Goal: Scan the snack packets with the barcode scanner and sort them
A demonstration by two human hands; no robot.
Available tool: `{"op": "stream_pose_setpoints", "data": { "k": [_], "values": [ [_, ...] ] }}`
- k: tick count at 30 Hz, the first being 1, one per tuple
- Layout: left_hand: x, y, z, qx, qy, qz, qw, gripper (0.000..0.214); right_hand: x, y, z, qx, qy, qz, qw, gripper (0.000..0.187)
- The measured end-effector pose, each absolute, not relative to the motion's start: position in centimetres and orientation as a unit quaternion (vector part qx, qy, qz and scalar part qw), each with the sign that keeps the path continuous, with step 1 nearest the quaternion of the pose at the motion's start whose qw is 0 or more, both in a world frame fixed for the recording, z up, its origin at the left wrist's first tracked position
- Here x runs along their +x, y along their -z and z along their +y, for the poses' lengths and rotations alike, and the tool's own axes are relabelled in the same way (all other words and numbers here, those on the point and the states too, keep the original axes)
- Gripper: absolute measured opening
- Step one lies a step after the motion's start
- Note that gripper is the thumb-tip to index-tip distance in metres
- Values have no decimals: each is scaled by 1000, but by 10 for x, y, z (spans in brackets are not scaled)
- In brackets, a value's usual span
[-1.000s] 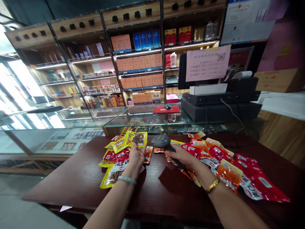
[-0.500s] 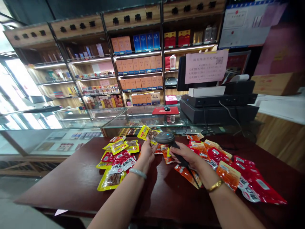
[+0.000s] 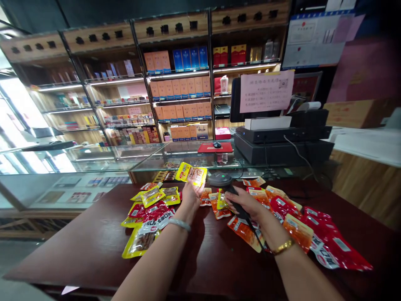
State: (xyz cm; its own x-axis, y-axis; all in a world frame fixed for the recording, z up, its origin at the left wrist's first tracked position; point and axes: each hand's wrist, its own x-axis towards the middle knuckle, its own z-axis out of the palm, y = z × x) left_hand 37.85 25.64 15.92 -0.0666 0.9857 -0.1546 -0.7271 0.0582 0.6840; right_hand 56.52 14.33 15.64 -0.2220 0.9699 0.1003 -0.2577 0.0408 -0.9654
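My left hand [image 3: 191,196] grips the lower edge of a yellow snack packet [image 3: 191,174], raised above the table and brightly lit on its right part. My right hand [image 3: 242,201] is wrapped round the handle of a black barcode scanner [image 3: 220,179], whose head points left toward the packet, a small gap apart. A green light shows on top of the scanner. To the left of my left hand lies a pile of yellow and red snack packets [image 3: 153,196]. Orange packets [image 3: 246,232] lie under and around my right hand, and red packets [image 3: 338,242] spread farther right.
The dark red-brown table [image 3: 78,238] fills the foreground. Behind it stands a glass counter [image 3: 184,161] with a red mouse pad [image 3: 206,148] and a black cash register [image 3: 282,146]. Shelves of boxes [image 3: 178,88] line the back wall.
The yellow packet has shifted slightly left, away from the scanner, and its face is now lit up. The scanner's light has turned from blue to green. The view has moved slightly.
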Motion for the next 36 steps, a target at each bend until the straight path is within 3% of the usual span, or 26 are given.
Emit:
{"op": "stream_pose_setpoints", "data": {
  "k": [5, 10, 15, 18, 20, 23, 29, 36],
  "values": [
    [384, -161, 247, 219, -621, 354, 664, 19, 563, -158, 142, -334, -605, -503, 519, 56],
    [410, -149, 225, 344, -459, 383, 724, 8, 565, -159, 139, -310, -620, -501, 518, 54],
    [391, -150, 225, 427, -417, 443, 669, 12, 565, -157, 140, -306, -630, -501, 509, 52],
    [343, -156, 233, 478, -451, 494, 568, 30, 564, -156, 140, -309, -636, -497, 502, 52],
    [310, -156, 235, 561, -474, 566, 374, 49, 562, -155, 140, -309, -641, -494, 500, 50],
    [278, -147, 230, 607, -439, 614, 248, 61, 559, -154, 140, -311, -649, -490, 492, 51],
    [282, -129, 223, 609, -440, 594, 288, 52, 553, -147, 140, -317, -646, -501, 480, 49],
    [293, -124, 240, 528, -475, 556, 431, 42, 541, -139, 144, -338, -611, -533, 478, 55]
  ]
}}
